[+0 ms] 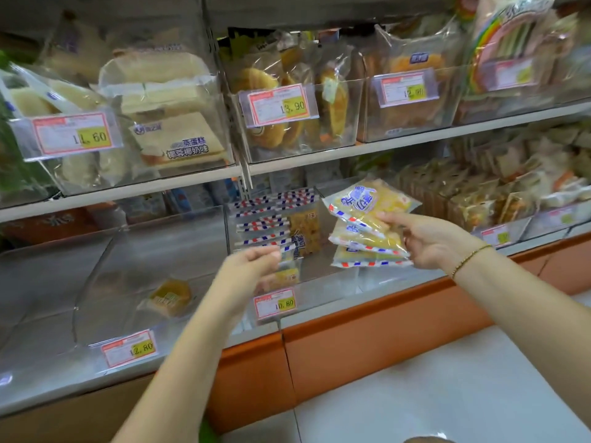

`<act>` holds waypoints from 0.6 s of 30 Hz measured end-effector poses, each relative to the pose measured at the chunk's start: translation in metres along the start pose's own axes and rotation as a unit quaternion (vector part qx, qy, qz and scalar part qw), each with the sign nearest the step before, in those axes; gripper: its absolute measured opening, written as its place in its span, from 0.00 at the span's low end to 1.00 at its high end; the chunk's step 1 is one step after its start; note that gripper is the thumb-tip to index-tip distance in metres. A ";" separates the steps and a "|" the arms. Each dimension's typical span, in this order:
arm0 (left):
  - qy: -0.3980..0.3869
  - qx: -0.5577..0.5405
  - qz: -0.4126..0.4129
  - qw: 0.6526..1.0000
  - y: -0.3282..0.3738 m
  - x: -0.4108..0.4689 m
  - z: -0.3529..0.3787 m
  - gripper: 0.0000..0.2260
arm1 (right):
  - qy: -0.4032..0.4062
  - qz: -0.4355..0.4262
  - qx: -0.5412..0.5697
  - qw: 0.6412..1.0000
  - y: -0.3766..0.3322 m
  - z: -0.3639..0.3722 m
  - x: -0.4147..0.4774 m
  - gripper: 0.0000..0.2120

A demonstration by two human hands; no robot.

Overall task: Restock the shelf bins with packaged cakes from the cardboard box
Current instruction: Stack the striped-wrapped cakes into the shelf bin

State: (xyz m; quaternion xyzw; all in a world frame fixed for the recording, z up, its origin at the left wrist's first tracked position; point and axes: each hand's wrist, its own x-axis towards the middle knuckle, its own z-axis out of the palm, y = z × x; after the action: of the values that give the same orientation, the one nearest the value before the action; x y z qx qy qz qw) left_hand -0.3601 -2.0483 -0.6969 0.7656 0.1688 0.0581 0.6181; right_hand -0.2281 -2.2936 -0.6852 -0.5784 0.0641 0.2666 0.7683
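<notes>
My right hand (431, 241) grips a fanned stack of three yellow packaged cakes (367, 225) with red-and-blue striped edges, held in front of the lower shelf. To its left a clear bin (319, 276) tagged 10.80 holds several of the same cakes (275, 225) stacked on edge. My left hand (252, 263) hovers at that bin's front with its fingers loosely curled and nothing in them. The cardboard box is out of view.
The clear bin (112, 302) tagged 12.80 on the left holds one small yellow cake (171, 297). Upper shelf bins (297, 123) are full of bread and cakes. Brown packets (473, 199) fill the bins to the right. An orange shelf base (367, 346) meets the white floor.
</notes>
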 end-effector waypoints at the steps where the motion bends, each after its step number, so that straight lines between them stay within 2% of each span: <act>1: 0.011 0.019 -0.004 1.000 0.003 0.013 -0.005 0.07 | 0.002 0.010 -0.028 1.000 -0.006 0.000 0.008 0.03; 4: 0.013 0.036 -0.016 0.999 0.018 0.042 -0.014 0.04 | -0.016 0.025 -0.089 0.996 -0.021 0.007 0.031 0.05; 8: 0.015 0.000 -0.022 1.000 0.044 0.073 -0.022 0.12 | -0.038 -0.016 -0.130 0.991 -0.030 0.031 0.062 0.09; 11: -0.005 0.028 -0.014 0.999 0.054 0.093 -0.020 0.15 | -0.026 -0.094 -0.239 0.966 -0.028 0.042 0.087 0.18; 15: -0.016 0.096 -0.003 0.995 0.056 0.115 0.001 0.07 | -0.022 -0.153 -0.318 0.935 -0.026 0.047 0.111 0.38; 18: -0.005 0.109 0.008 0.994 0.056 0.135 0.016 0.08 | -0.052 -0.198 -0.298 0.932 -0.019 0.053 0.124 0.35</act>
State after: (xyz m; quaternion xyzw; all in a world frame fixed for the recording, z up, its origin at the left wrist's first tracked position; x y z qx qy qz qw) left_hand -0.2180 -2.0286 -0.6626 0.8298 0.1653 0.0408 0.5315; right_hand -0.1246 -2.2067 -0.7020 -0.7674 -0.1739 0.1454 0.5998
